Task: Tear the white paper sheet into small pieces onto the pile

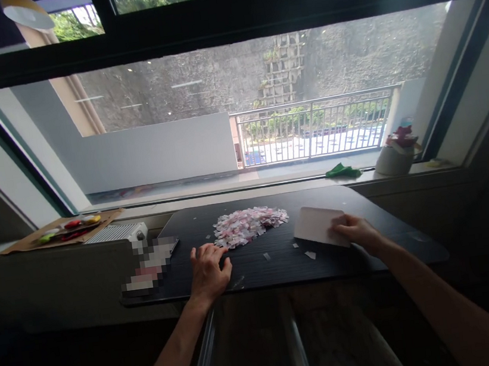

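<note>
A pile of small pink and white paper scraps lies at the middle of a dark table. My left hand rests at the pile's near left side, palm down, fingers slightly bent and apart, with nothing visible in it. To the right of the pile, my right hand grips the right edge of a flat white card. The card is tilted over the tabletop; whether its lower edge touches the table I cannot tell. A few loose scraps lie on the table between my hands.
At the table's left edge is a blurred-out item. Brown paper with colourful objects and a white radiator are at the left. A green cloth and a pale pot stand on the windowsill beneath a wide window.
</note>
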A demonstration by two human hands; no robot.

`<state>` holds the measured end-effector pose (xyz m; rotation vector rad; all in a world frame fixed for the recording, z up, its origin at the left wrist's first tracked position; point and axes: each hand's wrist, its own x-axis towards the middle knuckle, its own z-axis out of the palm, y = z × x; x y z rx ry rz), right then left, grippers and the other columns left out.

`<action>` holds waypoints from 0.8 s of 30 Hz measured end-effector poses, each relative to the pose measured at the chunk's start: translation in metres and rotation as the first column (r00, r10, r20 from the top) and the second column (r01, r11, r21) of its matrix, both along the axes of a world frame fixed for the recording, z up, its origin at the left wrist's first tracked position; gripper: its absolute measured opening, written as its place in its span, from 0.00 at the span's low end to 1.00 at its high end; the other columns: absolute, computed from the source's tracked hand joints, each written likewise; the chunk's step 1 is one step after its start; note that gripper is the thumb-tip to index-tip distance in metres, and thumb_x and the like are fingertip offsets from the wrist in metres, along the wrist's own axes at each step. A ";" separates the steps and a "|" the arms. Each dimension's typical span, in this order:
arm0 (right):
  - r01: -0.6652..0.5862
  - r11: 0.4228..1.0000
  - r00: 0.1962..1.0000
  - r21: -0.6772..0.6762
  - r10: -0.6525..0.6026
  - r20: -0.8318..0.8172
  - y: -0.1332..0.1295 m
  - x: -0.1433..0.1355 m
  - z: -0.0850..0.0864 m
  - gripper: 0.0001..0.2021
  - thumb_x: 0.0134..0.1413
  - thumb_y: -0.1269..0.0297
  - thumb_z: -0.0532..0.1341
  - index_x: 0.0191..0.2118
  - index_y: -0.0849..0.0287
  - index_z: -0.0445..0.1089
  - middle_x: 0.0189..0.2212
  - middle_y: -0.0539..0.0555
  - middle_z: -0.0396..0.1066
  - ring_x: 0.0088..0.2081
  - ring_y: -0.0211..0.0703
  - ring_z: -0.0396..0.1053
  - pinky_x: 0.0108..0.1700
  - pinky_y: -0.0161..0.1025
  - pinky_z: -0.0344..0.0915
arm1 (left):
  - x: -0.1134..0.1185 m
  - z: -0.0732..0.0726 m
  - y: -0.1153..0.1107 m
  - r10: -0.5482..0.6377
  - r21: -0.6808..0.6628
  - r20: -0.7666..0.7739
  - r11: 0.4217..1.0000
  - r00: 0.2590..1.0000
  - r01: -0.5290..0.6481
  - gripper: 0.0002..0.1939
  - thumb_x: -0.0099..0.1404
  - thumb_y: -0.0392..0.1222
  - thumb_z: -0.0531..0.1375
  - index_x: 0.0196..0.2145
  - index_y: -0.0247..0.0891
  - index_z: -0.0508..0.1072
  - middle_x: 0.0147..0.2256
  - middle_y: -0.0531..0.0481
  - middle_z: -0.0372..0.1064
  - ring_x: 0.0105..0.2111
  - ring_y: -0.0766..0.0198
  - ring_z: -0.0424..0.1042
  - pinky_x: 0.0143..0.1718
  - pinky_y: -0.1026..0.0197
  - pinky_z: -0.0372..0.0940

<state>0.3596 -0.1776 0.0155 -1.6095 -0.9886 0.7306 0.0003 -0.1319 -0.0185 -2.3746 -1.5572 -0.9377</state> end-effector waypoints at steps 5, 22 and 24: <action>-0.169 0.977 0.985 -0.128 0.172 0.010 -0.006 -0.003 0.006 0.06 0.35 0.69 0.63 0.26 0.61 0.69 0.21 0.48 0.72 0.24 0.38 0.70 0.25 0.32 0.64 | -0.001 0.001 0.000 -0.002 0.011 0.011 1.000 1.000 0.001 0.11 0.58 0.40 0.54 0.37 0.42 0.74 0.38 0.46 0.73 0.49 0.52 0.64 0.56 0.42 0.48; -0.142 0.959 0.989 -0.246 0.146 -0.003 -0.041 0.011 0.016 0.04 0.35 0.69 0.62 0.25 0.60 0.71 0.19 0.48 0.72 0.23 0.39 0.69 0.25 0.33 0.62 | -0.002 0.002 0.000 0.005 0.006 0.008 1.000 1.000 -0.005 0.12 0.58 0.41 0.53 0.37 0.41 0.74 0.38 0.46 0.74 0.49 0.50 0.65 0.57 0.41 0.47; -0.174 0.953 0.984 -0.247 0.174 -0.025 -0.043 0.009 0.015 0.05 0.34 0.69 0.62 0.25 0.60 0.71 0.20 0.48 0.73 0.24 0.39 0.69 0.26 0.33 0.63 | -0.002 0.002 0.000 0.004 0.007 0.009 1.000 1.000 -0.004 0.12 0.58 0.41 0.53 0.37 0.41 0.74 0.38 0.46 0.74 0.49 0.50 0.65 0.57 0.41 0.47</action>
